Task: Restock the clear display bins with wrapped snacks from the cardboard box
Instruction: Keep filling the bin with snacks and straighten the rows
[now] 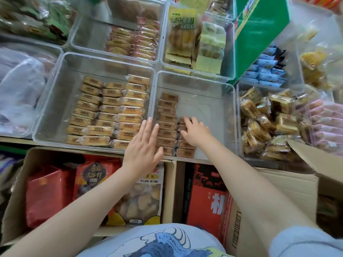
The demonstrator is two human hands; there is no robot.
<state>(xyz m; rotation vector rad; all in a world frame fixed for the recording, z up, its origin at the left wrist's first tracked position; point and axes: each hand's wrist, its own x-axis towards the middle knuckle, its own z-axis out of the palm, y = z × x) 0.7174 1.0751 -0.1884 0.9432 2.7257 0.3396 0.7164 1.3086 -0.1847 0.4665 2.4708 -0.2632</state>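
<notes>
Right hand (195, 131): inside the middle clear bin (213, 86), grip closed with curled fingers on the top of the second row of brown wrapped snacks (185, 145).
Left hand (143, 145): grip open, flat fingers on the bin's near-left edge, holding nothing.
First row (167, 119): complete, along the left wall.
Cardboard box (300, 164): open, low right (contents hidden).
Advice: press packs upright and tight against first row, steady bin with left.

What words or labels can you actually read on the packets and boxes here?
Yellow packet in the upper bin: large Chinese characters, too blurred to quote.
Red bag in the cardboard box: dark Chinese characters, not clear enough to quote.
Red carton: one large white character, partly cut off.
Brown snack wrappers in the middle bin: print too small to read.
</notes>
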